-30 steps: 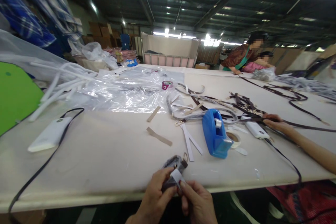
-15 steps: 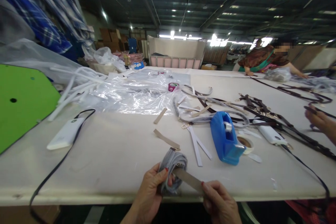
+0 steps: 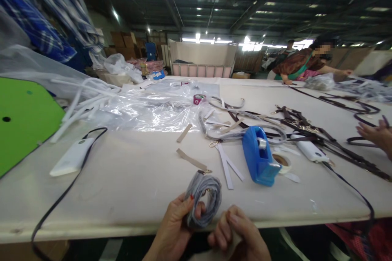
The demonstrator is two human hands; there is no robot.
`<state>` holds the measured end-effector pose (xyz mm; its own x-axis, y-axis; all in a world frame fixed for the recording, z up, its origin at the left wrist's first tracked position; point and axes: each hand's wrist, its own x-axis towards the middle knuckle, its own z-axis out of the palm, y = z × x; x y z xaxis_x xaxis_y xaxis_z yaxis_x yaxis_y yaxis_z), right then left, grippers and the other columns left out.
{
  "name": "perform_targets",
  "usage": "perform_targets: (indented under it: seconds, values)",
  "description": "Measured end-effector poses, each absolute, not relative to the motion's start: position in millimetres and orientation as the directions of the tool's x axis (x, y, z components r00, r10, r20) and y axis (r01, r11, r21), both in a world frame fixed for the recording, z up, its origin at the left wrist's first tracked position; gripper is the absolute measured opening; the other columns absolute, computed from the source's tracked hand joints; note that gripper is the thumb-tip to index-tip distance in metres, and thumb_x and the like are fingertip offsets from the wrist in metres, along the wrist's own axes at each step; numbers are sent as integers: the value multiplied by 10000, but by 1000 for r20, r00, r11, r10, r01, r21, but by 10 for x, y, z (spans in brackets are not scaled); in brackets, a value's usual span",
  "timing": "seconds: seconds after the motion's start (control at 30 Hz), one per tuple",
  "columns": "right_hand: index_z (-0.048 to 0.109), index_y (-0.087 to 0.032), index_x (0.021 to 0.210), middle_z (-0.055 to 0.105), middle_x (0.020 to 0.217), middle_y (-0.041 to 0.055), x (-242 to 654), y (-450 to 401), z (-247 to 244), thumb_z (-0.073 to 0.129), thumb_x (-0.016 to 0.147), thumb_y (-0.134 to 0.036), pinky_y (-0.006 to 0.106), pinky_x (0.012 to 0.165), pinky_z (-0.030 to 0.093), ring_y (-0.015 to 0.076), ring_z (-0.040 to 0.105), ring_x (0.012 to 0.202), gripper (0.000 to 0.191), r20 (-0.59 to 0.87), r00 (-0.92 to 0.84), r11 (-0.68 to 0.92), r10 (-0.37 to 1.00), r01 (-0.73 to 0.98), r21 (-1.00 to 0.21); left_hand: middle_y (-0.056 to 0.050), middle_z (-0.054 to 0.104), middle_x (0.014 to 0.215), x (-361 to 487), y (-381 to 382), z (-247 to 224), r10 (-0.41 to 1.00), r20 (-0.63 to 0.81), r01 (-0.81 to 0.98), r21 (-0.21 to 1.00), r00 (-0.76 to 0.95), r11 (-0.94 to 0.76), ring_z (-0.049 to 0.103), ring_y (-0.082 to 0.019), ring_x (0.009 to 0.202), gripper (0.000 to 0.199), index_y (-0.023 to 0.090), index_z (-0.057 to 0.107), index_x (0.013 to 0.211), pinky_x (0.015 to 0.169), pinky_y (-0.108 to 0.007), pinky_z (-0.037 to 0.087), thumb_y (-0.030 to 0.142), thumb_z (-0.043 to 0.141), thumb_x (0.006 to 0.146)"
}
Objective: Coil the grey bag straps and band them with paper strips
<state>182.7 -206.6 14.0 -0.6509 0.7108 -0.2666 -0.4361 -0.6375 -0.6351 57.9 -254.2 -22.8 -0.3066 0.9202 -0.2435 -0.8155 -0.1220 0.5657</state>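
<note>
My left hand [image 3: 176,222] is wrapped round a coiled grey strap [image 3: 208,202] covered in clear film, with fingers through the middle of the coil. A metal clasp [image 3: 206,170] sticks out at the top of the coil, close to a beige strip [image 3: 190,158] on the table. My right hand [image 3: 237,230] is closed just right of the coil, apart from it. Part of a beige strip [image 3: 235,239] shows below its fingers, mostly hidden. In front lie white paper strips [image 3: 226,167] by a metal ring and a blue tape dispenser [image 3: 259,157].
A roll of tape [image 3: 281,162] and a white corded device [image 3: 309,149] lie right of the dispenser, near dark straps [image 3: 306,126]. Clear plastic [image 3: 147,110] covers the back left. Another white device [image 3: 73,157] trails a cord. A co-worker's hand [image 3: 376,134] is at right; another person [image 3: 290,65] leans over the far side.
My right hand has drawn the beige strip out of the coil's middle and down toward me. The coil now faces me more. At right, the co-worker's hand has opened.
</note>
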Motion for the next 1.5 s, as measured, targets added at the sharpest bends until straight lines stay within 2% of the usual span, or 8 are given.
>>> perform_targets:
  seconds: [0.13, 0.27, 0.47, 0.67, 0.97, 1.23, 1.37, 1.5]
  values:
    - [563, -173, 714, 373, 392, -110, 1737, -2083, 31, 779, 576, -507, 166, 352, 286, 24, 259, 331, 421, -341, -612, -562, 714, -208, -801, -18, 586, 614, 624, -2591, -167, 902, -204, -721, 676, -381, -152, 499, -100, 607, 353, 124, 596, 549, 612, -200, 395, 392, 813, 623]
    - [659, -99, 905, 396, 395, -76, 1741, -2078, -4, 703, 609, -511, 173, 374, 242, 43, 316, 352, 509, -283, -487, -291, 826, 62, -955, 10, 592, 625, 690, -2630, -163, 908, -175, -707, 688, -382, -165, 508, -74, 593, 280, 139, 686, 767, 594, -172, 399, 336, 826, 626]
    - [601, -134, 661, 462, 400, -55, 1693, -2067, -29, 785, 512, -532, 154, 346, 256, 25, 309, 322, 463, -420, -487, -541, 766, -136, -830, 14, 581, 534, 793, -2657, -89, 947, -147, -737, 665, -286, -119, 551, -127, 469, 310, 142, 652, 740, 473, -234, 455, 373, 821, 621]
    - [572, -139, 609, 466, 373, -55, 1661, -2045, -74, 826, 458, -488, 141, 341, 243, 28, 337, 313, 458, -436, -392, -543, 810, -220, -811, 18, 600, 554, 825, -2627, -38, 940, -154, -754, 642, -303, -138, 551, -109, 487, 343, 158, 656, 882, 494, -216, 458, 343, 816, 641]
    - [521, -155, 500, 423, 401, -40, 1693, -2086, 54, 541, 621, -462, 187, 393, 266, 54, 349, 392, 331, -241, -269, -187, 932, 209, -960, -3, 622, 596, 803, -2622, -255, 965, -129, -779, 618, -230, -104, 551, -84, 533, 278, 136, 690, 828, 539, -184, 438, 321, 812, 659]
    - [512, -163, 530, 371, 332, -83, 1693, -1988, -112, 770, 435, -491, 174, 344, 252, 55, 344, 312, 429, -474, -357, -543, 805, -122, -831, -23, 635, 607, 910, -2615, -230, 962, -139, -788, 606, -234, -104, 573, -110, 543, 287, 125, 668, 782, 560, -216, 441, 335, 811, 648]
    - [472, -162, 511, 360, 353, -101, 1629, -2059, -14, 754, 480, -407, 146, 356, 258, 31, 341, 320, 376, -437, -256, -495, 862, -244, -834, -15, 682, 737, 900, -2617, -215, 933, -179, -777, 613, -311, -141, 588, -109, 583, 539, 210, 610, 1102, 588, -217, 450, 307, 834, 621]
    - [529, -142, 574, 377, 367, -98, 1602, -2098, 19, 677, 523, -384, 149, 378, 266, 33, 341, 350, 288, -381, -157, -402, 911, -130, -906, -8, 676, 726, 866, -2626, -170, 917, -202, -752, 644, -344, -140, 573, -97, 577, 503, 199, 649, 1036, 586, -201, 440, 332, 851, 595]
